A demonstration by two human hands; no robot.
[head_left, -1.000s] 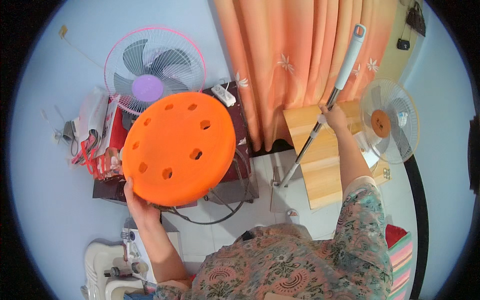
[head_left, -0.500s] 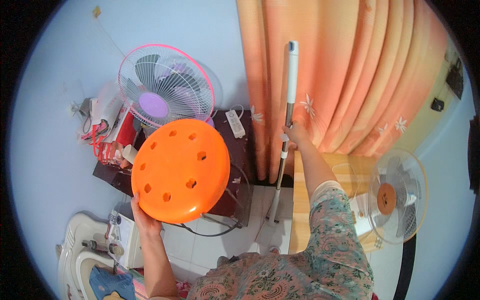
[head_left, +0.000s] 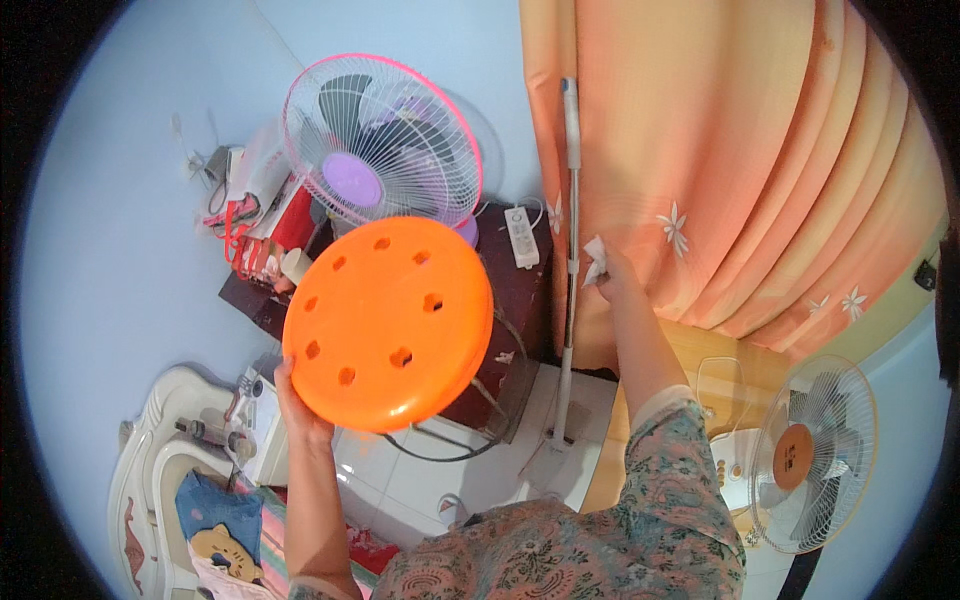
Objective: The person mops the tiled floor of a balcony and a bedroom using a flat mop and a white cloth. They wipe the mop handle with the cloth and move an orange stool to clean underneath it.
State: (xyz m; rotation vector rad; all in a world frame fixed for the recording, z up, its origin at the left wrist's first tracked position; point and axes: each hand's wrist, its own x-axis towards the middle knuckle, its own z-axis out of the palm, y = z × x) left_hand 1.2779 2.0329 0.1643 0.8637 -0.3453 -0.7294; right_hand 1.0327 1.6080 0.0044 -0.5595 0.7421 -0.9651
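My left hand (head_left: pixel 304 412) grips the lower left rim of a stool (head_left: pixel 385 320) with a round orange plastic seat, pierced by several flower-shaped holes. The seat is tilted towards me, and part of its thin metal legs shows below it. My right hand (head_left: pixel 619 279) is closed around a crumpled white tissue (head_left: pixel 596 261) just right of a mop (head_left: pixel 572 220). That mop stands nearly upright by the orange curtain, with a grey-white handle and a flat head on the floor. My right fingers are apart from its pole.
Behind the stool, a dark table (head_left: pixel 520 310) bears a pink-rimmed fan (head_left: pixel 385 140), a white power strip (head_left: pixel 521 238) and bags. A second fan (head_left: pixel 812 455) is at right by a light wooden surface (head_left: pixel 690 345). A white carved headboard (head_left: pixel 150 450) stands at lower left.
My right hand has let go of the mop pole and moved off to its right, with the white tissue in it. The view has shifted, and my left hand still holds the stool.
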